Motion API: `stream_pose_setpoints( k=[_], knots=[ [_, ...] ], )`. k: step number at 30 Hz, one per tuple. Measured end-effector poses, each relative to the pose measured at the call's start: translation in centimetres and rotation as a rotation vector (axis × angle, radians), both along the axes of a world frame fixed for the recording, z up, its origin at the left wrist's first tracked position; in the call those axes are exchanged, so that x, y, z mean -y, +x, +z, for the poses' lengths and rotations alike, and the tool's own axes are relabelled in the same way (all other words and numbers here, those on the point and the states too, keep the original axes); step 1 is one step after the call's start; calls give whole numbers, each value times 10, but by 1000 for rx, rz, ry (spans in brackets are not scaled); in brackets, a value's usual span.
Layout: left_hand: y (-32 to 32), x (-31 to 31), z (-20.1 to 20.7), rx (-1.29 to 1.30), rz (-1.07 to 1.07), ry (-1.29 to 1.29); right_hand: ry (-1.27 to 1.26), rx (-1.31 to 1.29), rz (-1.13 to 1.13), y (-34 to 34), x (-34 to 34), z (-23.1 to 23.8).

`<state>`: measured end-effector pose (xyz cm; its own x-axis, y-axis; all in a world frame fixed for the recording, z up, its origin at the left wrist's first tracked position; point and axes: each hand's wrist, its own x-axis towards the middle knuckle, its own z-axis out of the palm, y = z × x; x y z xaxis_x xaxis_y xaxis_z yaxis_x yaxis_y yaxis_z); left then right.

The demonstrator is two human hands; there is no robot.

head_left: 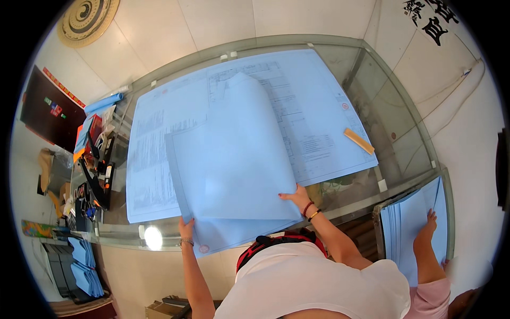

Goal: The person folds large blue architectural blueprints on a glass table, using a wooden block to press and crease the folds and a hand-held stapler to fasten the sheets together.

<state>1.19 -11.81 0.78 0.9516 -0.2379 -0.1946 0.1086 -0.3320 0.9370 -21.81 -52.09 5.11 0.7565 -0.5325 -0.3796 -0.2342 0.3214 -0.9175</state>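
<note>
A pale tiled wall runs along the far side of the room, with one round woven disc (88, 20) hanging at the far left and one dark door (53, 109) nearer on the left. Before the wall stands one glass-topped table (404, 114). Large blue printed paper (159, 133) covers most of its middle; how many sheets lie there cannot be told. On top, one blue sheet (234, 165) curves over at its far end, its near edge hanging past the table's near rim.

The person's left hand (186, 228) is closed on that sheet's near left edge, thumb on top, fingers mostly hidden; one band circles the wrist. The right hand (298, 199) has hold of the right edge, thumb stretched out across the paper and fingers partly hidden; two bracelets (311, 211) sit on that wrist.

One tan strip (359, 141) lies on the printed paper at the right. Black tools (95, 183) crowd the table's left end, beside one blue roll (104, 103). At the near right, one co-worker's hand (431, 219) rests on folded blue papers (406, 223).
</note>
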Motion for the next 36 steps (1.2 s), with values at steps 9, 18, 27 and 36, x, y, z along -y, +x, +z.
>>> stream_pose_setpoints(
  k=[9, 18, 27, 36],
  knots=[
    [-5, 3, 5, -8, -2, 88, 2, -17, 9, 0, 0, 5],
    [-5, 1, -1, -57, 27, -39, -46, -121, -7, 2, -7, 18],
    [0, -1, -11, -170, 61, -95, -7, -122, 32, 0, -2, 13],
    [-1, 0, -5, -222, 31, -58, -20, -113, 42, -1, -1, 10]
  ],
)
